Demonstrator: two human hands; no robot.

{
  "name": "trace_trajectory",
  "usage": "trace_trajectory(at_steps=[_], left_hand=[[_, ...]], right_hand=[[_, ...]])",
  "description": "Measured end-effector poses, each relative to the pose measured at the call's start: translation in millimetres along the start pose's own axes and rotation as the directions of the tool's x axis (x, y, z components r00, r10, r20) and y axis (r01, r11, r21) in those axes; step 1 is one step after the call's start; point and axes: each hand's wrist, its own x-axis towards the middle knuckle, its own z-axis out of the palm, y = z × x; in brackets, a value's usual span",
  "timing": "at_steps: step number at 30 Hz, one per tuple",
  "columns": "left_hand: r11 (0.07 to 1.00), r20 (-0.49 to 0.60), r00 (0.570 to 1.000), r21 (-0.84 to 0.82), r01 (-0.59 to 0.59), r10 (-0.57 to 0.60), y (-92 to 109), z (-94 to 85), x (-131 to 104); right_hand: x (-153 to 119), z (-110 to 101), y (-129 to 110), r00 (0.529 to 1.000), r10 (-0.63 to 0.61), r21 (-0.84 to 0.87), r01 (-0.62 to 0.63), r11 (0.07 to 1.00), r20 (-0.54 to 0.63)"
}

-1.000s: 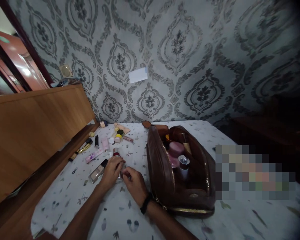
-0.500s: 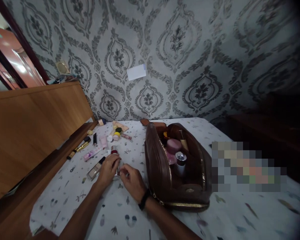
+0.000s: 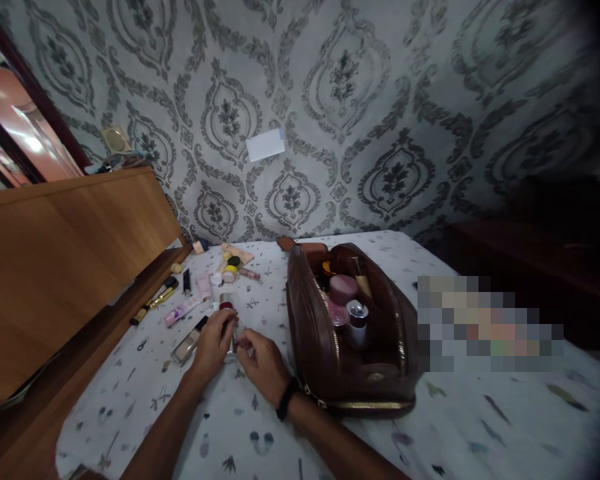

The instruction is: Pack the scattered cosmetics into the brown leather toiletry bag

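Observation:
My left hand [image 3: 216,339] rests on the patterned white cloth with its fingers curled at a small shiny item [image 3: 231,349] beside a dark-red-banded tube [image 3: 225,301]. Close to its right, my right hand [image 3: 261,360] has fingers bent inward at the same shiny item, which the fingers mostly hide. A rectangular compact [image 3: 186,345] with a dark end lies just left of my left hand. Right of my hands stands an open brown bag [image 3: 310,333], holding a pink jar [image 3: 343,289], a silver-capped bottle [image 3: 357,323] and other items.
Pink tubes [image 3: 183,311], a yellow-lidded jar [image 3: 229,272] and several other cosmetics lie at the left and back of the cloth. A wooden panel [image 3: 80,247] borders the left side. Behind is a patterned wall; a blurred patch covers something right of the bag.
The view has shifted slightly, moving the bag and wall a little left in the picture. Both hands stay close together at the small shiny item, with barely any change in pose.

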Motion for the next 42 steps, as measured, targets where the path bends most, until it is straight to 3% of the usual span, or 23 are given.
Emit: trace_trajectory(at_steps=[14, 24, 32, 42], left_hand=[[0.977, 0.025, 0.989, 0.151, -0.149, 0.147, -34.4, 3.2, -1.8], [0.966, 0.028, 0.986, 0.196, -0.168, 0.166, -33.9, 0.4, 0.4], [0.971, 0.034, 0.992, 0.204, -0.126, 0.121, -19.2, -9.6, 2.4], [0.979, 0.035, 0.993, 0.167, -0.116, 0.111, -16.2, -6.2, 1.3]], right_hand=[[-2.3, 2.8, -4.5, 0.998, 0.067, -0.177, -0.068, 0.982, -0.010], [-1.7, -0.3, -7.3, 0.997, 0.082, -0.150, -0.082, 0.985, -0.009], [-1.7, -0.5, -6.3, 0.998, 0.058, -0.143, -0.059, 0.988, -0.014], [-2.0, -1.3, -5.5, 0.997, 0.073, -0.120, -0.073, 0.990, -0.004]])
